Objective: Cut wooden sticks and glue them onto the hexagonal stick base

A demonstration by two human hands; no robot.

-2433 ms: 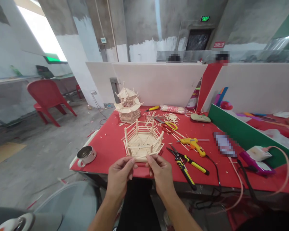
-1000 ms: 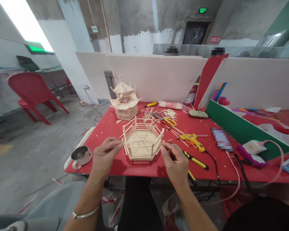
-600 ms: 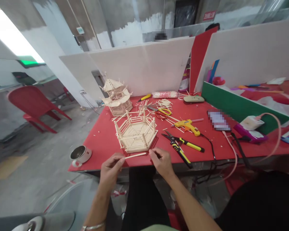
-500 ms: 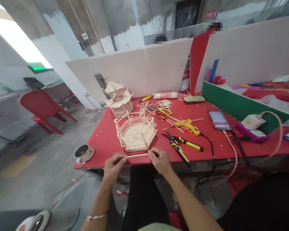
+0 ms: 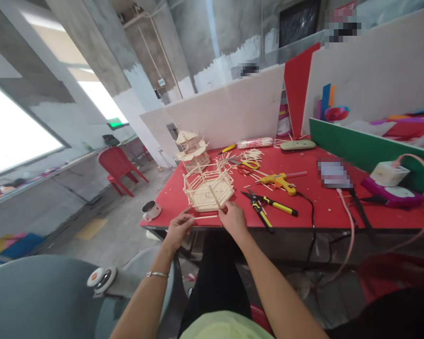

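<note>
A thin wooden stick (image 5: 205, 217) is stretched between my two hands, just in front of the near edge of the red table (image 5: 304, 207). My left hand (image 5: 179, 227) pinches its left end and my right hand (image 5: 231, 219) pinches its right end. Right behind the stick stands a hexagonal fence-like frame of sticks (image 5: 209, 188). A finished stick pagoda (image 5: 191, 149) stands farther back.
Yellow-handled cutters (image 5: 265, 207) and a yellow glue gun (image 5: 278, 181) lie right of the frame. Scissors (image 5: 247, 165) and loose sticks are scattered behind. A metal cup (image 5: 150, 209) sits at the table's left corner. White and green partitions (image 5: 356, 155) bound the table. A red chair (image 5: 118, 167) stands far left.
Both hands left the hexagonal frame's sides and took up a single stick, now held between them near the table edge. The camera pulled back and swung left.
</note>
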